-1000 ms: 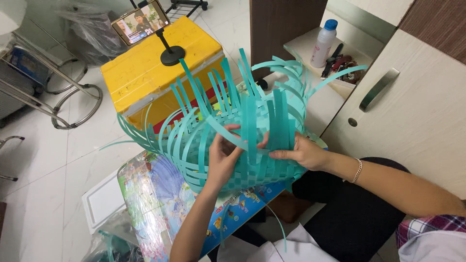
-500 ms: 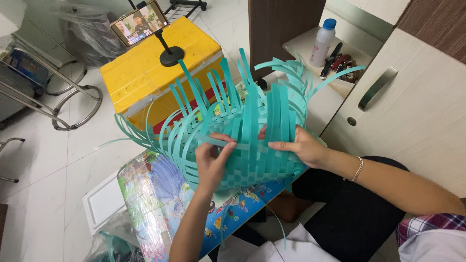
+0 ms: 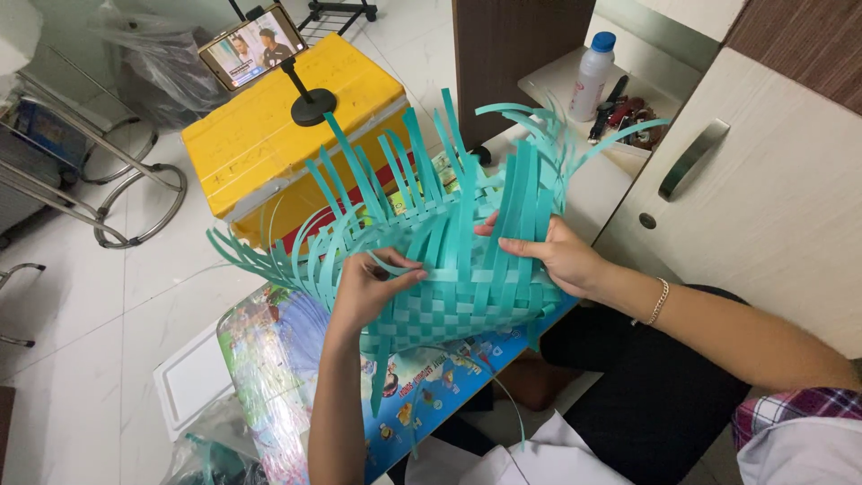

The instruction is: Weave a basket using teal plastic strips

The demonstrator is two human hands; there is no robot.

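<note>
Since the earlier frame your left hand (image 3: 364,287) has slid off the upright strips and down to the woven wall, and the basket (image 3: 449,278) has tipped slightly toward you.

From the head view, your left hand pinches one loose teal strip (image 3: 388,265) between thumb and fingers. Your right hand (image 3: 561,256) lies half open against the right side of the basket, fingers spread across the weave, steadying it. The basket sits in front of your lap, above the colourful mat (image 3: 278,359), with the yellow box (image 3: 287,135) beyond it.

As I judge it, the pinched strip could kink or slip out of its row if you pull it sideways. The free upright strips may also spring apart should your right hand ease off.
</note>
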